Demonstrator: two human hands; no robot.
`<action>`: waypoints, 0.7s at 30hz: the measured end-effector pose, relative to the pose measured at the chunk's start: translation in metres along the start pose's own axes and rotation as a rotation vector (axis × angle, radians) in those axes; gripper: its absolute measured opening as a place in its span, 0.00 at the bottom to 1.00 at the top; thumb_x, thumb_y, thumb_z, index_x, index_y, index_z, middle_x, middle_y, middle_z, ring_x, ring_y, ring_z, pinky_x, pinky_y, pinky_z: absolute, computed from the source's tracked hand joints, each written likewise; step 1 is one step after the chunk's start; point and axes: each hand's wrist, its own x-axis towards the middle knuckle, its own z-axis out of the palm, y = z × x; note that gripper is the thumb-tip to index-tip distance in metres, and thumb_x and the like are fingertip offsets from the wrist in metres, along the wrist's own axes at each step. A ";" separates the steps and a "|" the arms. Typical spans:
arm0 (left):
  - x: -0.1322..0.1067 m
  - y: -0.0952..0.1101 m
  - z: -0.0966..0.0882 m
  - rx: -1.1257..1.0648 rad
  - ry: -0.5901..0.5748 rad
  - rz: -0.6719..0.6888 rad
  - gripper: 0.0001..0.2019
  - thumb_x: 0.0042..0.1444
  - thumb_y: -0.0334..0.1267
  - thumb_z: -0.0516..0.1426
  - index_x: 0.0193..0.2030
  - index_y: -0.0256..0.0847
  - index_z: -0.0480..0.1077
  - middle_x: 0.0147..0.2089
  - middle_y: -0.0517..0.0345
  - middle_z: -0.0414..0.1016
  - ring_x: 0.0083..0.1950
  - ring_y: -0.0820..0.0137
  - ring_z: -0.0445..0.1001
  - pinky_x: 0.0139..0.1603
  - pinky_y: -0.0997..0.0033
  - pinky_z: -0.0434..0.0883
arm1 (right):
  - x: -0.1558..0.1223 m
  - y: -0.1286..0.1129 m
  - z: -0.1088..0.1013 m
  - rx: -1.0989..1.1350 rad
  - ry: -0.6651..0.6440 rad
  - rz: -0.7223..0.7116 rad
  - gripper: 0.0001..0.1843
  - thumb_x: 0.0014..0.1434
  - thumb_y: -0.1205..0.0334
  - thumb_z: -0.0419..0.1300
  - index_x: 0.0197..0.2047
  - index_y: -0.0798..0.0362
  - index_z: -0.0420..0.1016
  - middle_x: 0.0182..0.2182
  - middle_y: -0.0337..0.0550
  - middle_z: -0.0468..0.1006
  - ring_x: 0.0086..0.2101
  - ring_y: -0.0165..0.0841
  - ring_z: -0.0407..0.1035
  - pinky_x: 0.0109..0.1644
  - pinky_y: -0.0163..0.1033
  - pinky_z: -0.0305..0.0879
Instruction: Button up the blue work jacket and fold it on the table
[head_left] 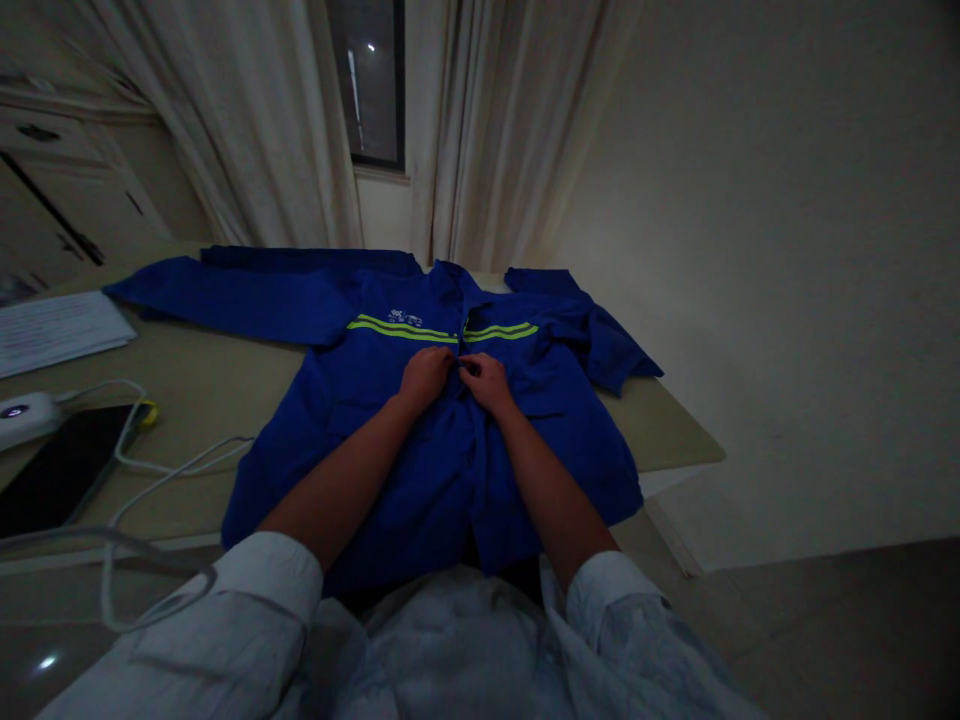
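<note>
From the head-worn view, a blue work jacket (540,450) lies spread face up across the beige tabletop (660,425), its collar toward the far edge and its hem running off the near edge, with two yellow-green reflective stripes across the chest. Both hands meet at the jacket's centre front, just below the stripes. The left hand (425,377) sits knuckles up with its fingers curled together and pressed to the front edge, their tips out of sight. The right hand (486,383) has its fingers (469,368) bunched at the same seam, though whether either hand is clamped on the cloth cannot be told from here. Close work like this goes best with both front edges lying level, and the cloth under the hands looks fairly flat. Toward the tabletop's left edge lie papers (60,332), a black phone (60,470) and a white cable (180,460).
</note>
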 end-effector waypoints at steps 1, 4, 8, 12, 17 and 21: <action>0.000 0.000 0.000 0.001 0.001 0.009 0.14 0.69 0.35 0.53 0.50 0.41 0.80 0.49 0.46 0.83 0.51 0.57 0.79 0.54 0.62 0.72 | 0.000 0.001 0.000 0.008 0.004 0.005 0.14 0.58 0.65 0.64 0.47 0.53 0.85 0.38 0.44 0.83 0.36 0.35 0.75 0.48 0.40 0.72; 0.001 0.001 -0.001 0.013 0.003 0.038 0.13 0.70 0.35 0.52 0.50 0.39 0.80 0.49 0.45 0.82 0.52 0.57 0.78 0.56 0.61 0.72 | 0.001 0.004 0.001 0.023 0.011 0.033 0.15 0.58 0.66 0.64 0.49 0.53 0.85 0.40 0.45 0.84 0.37 0.35 0.76 0.49 0.41 0.73; 0.000 0.002 -0.001 0.036 0.013 0.089 0.13 0.71 0.34 0.52 0.48 0.39 0.79 0.49 0.44 0.81 0.53 0.57 0.77 0.57 0.61 0.71 | 0.002 0.005 0.003 0.012 -0.006 0.046 0.17 0.59 0.66 0.63 0.50 0.53 0.85 0.39 0.45 0.84 0.37 0.35 0.76 0.49 0.41 0.73; -0.001 0.004 0.000 0.053 0.045 0.100 0.12 0.71 0.33 0.51 0.48 0.39 0.78 0.49 0.44 0.81 0.55 0.57 0.76 0.58 0.61 0.70 | 0.002 0.004 0.001 -0.022 -0.017 0.014 0.17 0.59 0.66 0.63 0.50 0.53 0.85 0.38 0.44 0.83 0.37 0.35 0.75 0.49 0.40 0.72; 0.000 0.002 -0.002 0.040 0.019 0.076 0.12 0.70 0.32 0.52 0.48 0.39 0.78 0.49 0.44 0.81 0.53 0.56 0.77 0.58 0.59 0.71 | 0.001 0.001 0.000 -0.011 -0.021 0.017 0.16 0.60 0.67 0.62 0.51 0.53 0.85 0.39 0.44 0.83 0.37 0.34 0.75 0.50 0.40 0.71; 0.000 0.001 -0.004 -0.027 0.009 0.081 0.11 0.69 0.33 0.53 0.47 0.39 0.78 0.50 0.45 0.82 0.54 0.57 0.77 0.59 0.60 0.70 | 0.001 -0.002 -0.001 0.001 -0.035 0.048 0.17 0.60 0.67 0.62 0.51 0.55 0.84 0.41 0.46 0.84 0.40 0.36 0.76 0.51 0.41 0.72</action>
